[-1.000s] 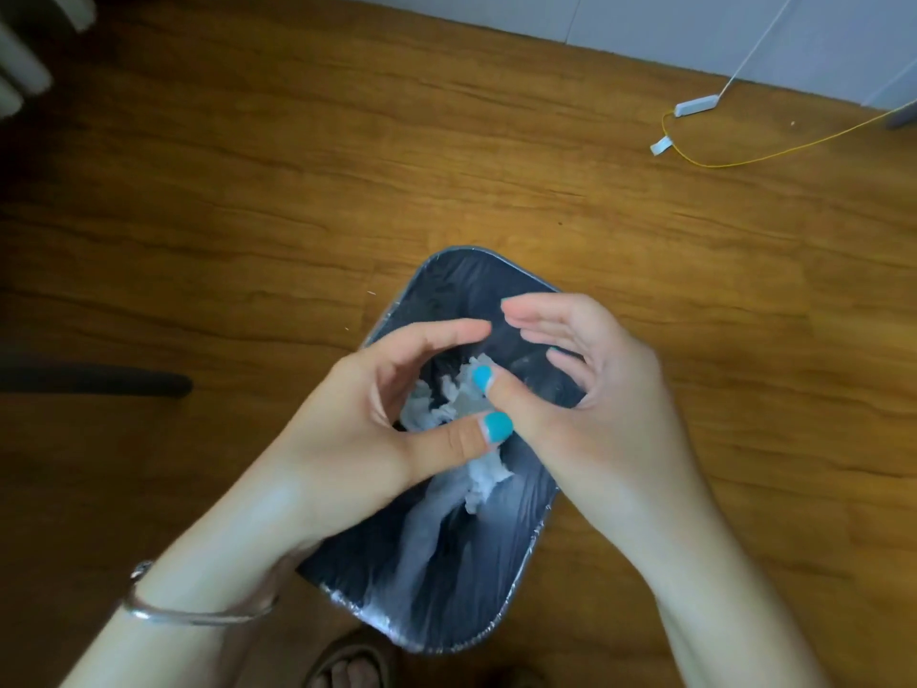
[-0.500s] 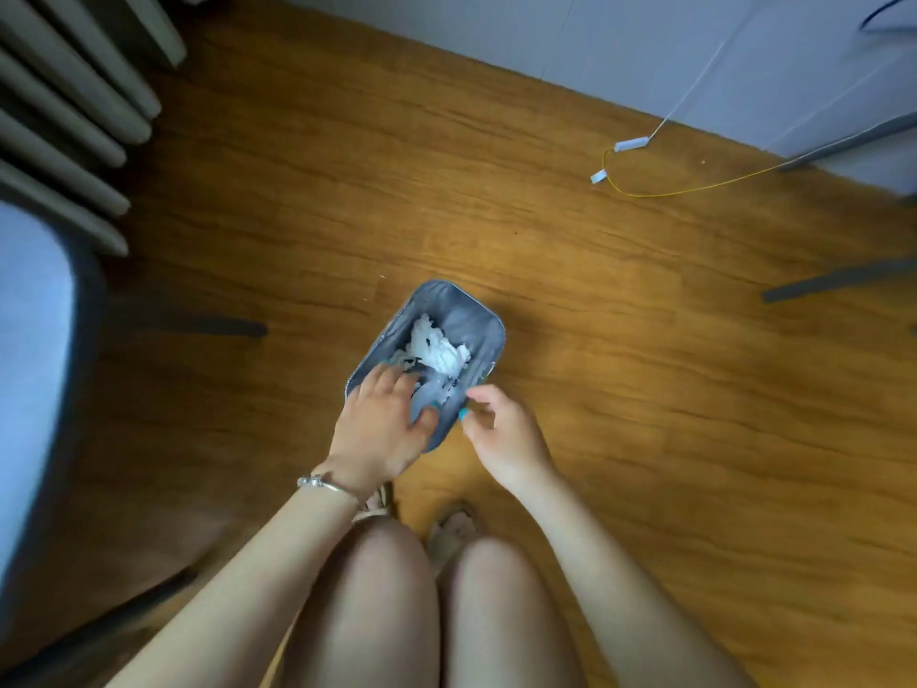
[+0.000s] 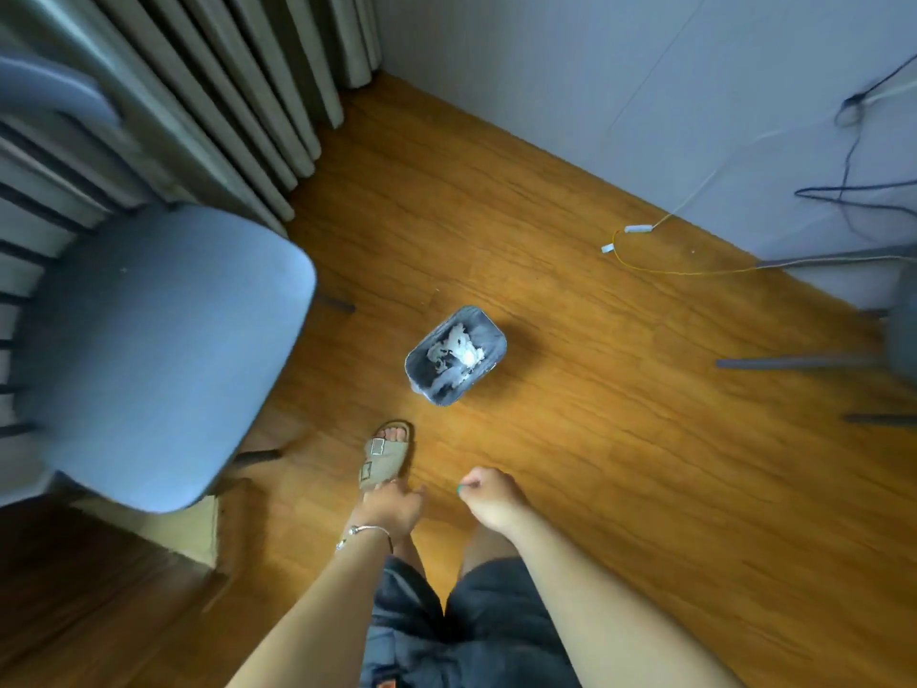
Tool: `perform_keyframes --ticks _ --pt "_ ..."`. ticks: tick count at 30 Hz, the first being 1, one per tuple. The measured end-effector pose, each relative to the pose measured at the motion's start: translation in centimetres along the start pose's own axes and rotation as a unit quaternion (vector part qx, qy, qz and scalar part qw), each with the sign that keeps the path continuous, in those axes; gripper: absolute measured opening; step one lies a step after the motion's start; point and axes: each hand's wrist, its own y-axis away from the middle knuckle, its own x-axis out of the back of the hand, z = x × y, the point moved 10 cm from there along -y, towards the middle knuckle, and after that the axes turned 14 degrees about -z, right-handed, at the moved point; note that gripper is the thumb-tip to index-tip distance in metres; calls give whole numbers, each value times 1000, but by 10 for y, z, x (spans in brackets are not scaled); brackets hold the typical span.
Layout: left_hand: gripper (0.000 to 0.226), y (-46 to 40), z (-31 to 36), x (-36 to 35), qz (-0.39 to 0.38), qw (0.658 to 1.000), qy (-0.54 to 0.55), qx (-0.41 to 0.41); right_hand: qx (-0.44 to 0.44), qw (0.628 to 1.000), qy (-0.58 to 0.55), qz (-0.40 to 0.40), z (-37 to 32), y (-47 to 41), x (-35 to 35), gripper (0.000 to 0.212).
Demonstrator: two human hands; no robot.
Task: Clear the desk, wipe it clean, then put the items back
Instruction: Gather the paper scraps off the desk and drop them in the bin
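Head camera: a person stands on a wooden floor, looking down at a small waste bin lined with a dark bag and holding crumpled white tissue, at about 12 o'clock from the feet. The left hand, a bracelet at its wrist, hangs with fingers loosely curled and grasping nothing; the right hand is likewise loosely curled and empty. A blue chair stands at 9 o'clock, a sandal between it and the bin. The bench itself is out of view, so its state cannot be judged. A yellow cable and white cord trail across the floor at 2 o'clock, beside slim furniture legs; a careless step there could snag a foot or tip the light bin.
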Motion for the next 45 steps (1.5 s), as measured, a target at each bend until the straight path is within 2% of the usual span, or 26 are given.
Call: perform_keyframes --ticks 2,5,9,12,17,21,23,26,29,31,35,37,41,45 --pt "47 20 7 -17 14 998 55 -1 2 999 39 -4 -10 18 7 33" --pt "38 52 27 -40 28 994 96 -39 50 986 161 -17 -29 44 16 30" --pt "33 95 26 -59 118 964 221 -86 75 923 377 9 -30 83 27 28" --pt "24 130 -3 -99 193 920 330 -80 58 868 493 -25 -3 108 7 29" --pt "30 141 -68 -234 168 865 472 11 77 782 614 -72 25 125 -68 35" --pt "27 154 -110 -322 159 783 601 18 97 686 715 -88 27 140 -152 38" --pt "28 174 -134 -354 182 732 657 6 108 634 759 -95 29 146 -202 40" --pt "34 188 -183 -407 212 693 688 20 134 576 801 -93 34 158 -286 39" --pt "30 210 -234 -456 240 650 717 70 152 560 808 -108 46 170 -366 38" --pt "39 220 -264 -484 252 621 736 98 164 548 813 -110 54 179 -411 36" --pt "50 227 -307 -514 274 568 771 87 176 482 848 -136 72 204 -483 15" --pt "50 228 -329 -524 274 555 781 90 182 451 862 -139 72 210 -515 12" --pt "33 225 -366 -534 242 535 805 88 175 417 881 -138 60 203 -571 15" --pt "41 219 -424 -530 230 510 824 88 195 380 892 -146 39 203 -649 27"
